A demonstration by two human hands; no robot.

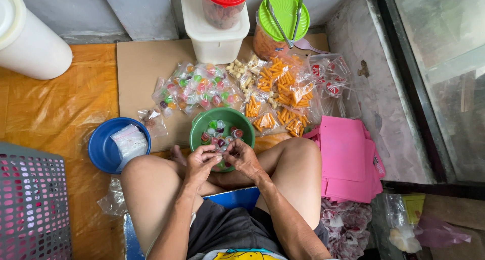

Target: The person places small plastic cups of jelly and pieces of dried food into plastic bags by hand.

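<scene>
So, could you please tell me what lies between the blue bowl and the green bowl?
In the head view, a small clear packet on brown cardboard lies between blue bowl and green bowl.

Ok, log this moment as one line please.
left hand + right hand: together over green bowl of coloured candies | blue bowl: clear bags | grip: unclear

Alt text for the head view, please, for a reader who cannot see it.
Seen from above, a person sits cross-legged on the floor, left hand and right hand together over a green bowl of small colourful jelly cups. Beyond it lie clear bags of jelly cups and orange snacks; a blue bowl sits to the left, pink bags to the right.
</scene>
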